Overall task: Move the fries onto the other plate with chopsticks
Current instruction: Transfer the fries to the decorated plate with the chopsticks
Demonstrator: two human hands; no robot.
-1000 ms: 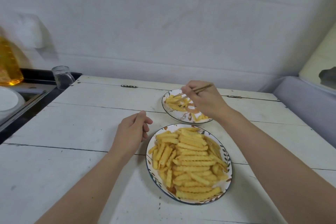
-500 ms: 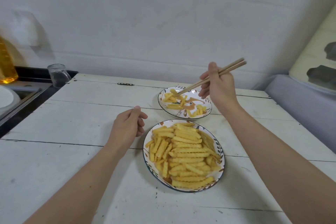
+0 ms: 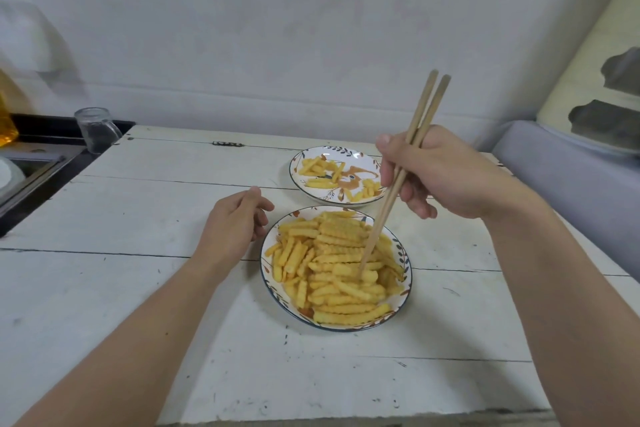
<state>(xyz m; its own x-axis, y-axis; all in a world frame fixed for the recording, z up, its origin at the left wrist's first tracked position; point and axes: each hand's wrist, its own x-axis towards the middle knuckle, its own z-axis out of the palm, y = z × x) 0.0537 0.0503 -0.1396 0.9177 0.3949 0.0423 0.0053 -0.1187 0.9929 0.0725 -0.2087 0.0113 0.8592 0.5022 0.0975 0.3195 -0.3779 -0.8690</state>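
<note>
- The right hand (image 3: 446, 173) grips a pair of chopsticks (image 3: 398, 180), fingers curled round the shafts; the tips are down among the crinkle-cut fries (image 3: 332, 263) heaped on the near plate (image 3: 268, 282).
- The left hand (image 3: 232, 225) rests on the desk (image 3: 138, 218) just beside that plate, fingers loosely curled, holding nothing.
- The far plate (image 3: 349, 153) has only a few scattered fries, so most of the job looks undone.
- The tips seem close together; whether a fry is pinched I cannot tell.
- Risks I'd guess at: a ridged fry slipping out on the way across and landing on the desk between the plates, or the tips digging in and spilling neighbours over the heaped rim.
- A glass mug (image 3: 95, 130) sits well apart, no trouble.
</note>
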